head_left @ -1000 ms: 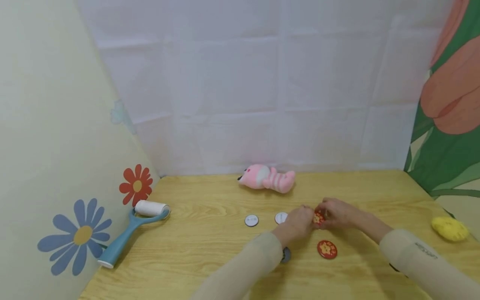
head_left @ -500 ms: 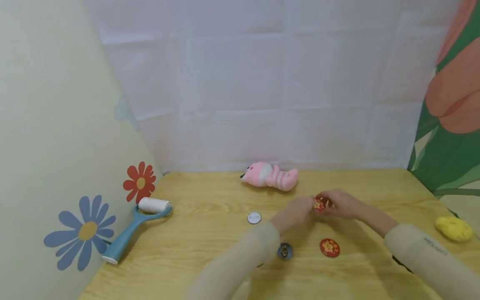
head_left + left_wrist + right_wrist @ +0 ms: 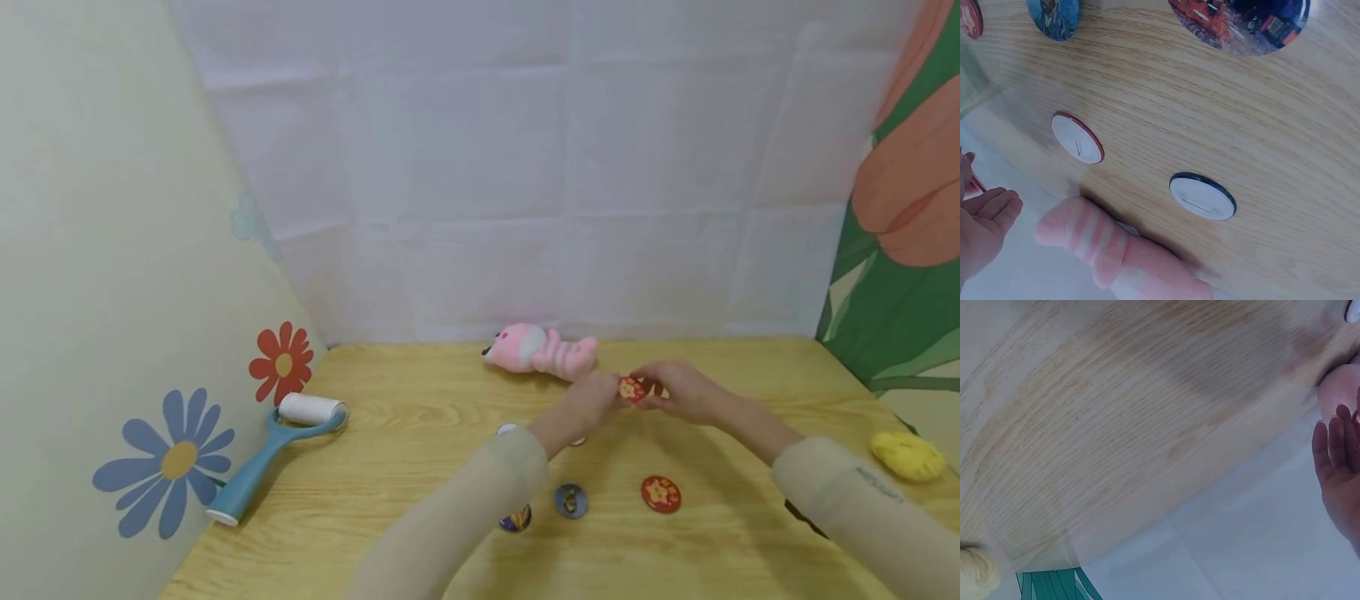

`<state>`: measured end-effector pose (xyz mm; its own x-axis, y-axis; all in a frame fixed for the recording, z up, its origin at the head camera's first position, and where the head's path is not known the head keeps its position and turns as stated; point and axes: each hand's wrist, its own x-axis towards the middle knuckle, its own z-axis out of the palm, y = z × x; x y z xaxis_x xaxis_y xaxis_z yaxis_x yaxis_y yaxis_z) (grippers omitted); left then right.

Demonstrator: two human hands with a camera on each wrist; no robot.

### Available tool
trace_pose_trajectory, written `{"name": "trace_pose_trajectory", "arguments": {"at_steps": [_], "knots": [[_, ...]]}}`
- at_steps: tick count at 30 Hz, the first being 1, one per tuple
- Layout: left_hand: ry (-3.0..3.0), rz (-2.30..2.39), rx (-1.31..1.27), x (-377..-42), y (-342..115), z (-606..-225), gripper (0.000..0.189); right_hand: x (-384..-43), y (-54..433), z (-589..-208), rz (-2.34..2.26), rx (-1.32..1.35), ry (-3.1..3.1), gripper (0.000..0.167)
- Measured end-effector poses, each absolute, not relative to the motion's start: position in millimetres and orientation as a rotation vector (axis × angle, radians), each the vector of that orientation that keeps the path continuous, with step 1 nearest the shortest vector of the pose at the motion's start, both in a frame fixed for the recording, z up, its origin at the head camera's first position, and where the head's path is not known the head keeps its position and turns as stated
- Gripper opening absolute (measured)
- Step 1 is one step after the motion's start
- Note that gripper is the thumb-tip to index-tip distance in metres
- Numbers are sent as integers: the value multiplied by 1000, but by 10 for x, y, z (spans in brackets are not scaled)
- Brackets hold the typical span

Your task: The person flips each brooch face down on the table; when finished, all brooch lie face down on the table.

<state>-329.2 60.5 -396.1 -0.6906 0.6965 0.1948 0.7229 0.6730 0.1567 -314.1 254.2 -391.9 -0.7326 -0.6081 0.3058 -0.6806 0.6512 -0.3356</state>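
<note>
A round red pin badge with a yellow star pattern is held up above the table between both hands. My right hand pinches its right edge with thumb and fingers. At its left edge my left hand grips it, the fingertips mostly hidden in the head view. A similar red badge lies face up below the hands. Nearer my left sleeve are a grey-blue badge and a dark colourful one. Two badges lie white back up in the left wrist view, one red-rimmed, one dark-rimmed.
A pink striped plush toy lies at the table's back, just beyond the left hand. On the left is a blue-handled lint roller. A yellow fuzzy object sits at the right edge. White sheeting hangs behind the table.
Both hands have lifted the red badge upward and away from the table's front. The grey-blue and dark badges have come into view from behind the left sleeve.
</note>
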Motion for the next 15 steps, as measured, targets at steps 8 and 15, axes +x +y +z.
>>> {"name": "trace_pose_trajectory", "arguments": {"at_steps": [8, 15], "knots": [[-2792, -419, -1205, -3255, 593, -3966, 17, -3104, 2541, -3966, 676, 1033, -2727, 34], [-2773, -387, -1188, -3259, 619, -3985, 17, -3106, 2555, -3984, 689, 1065, -2694, 33]]}}
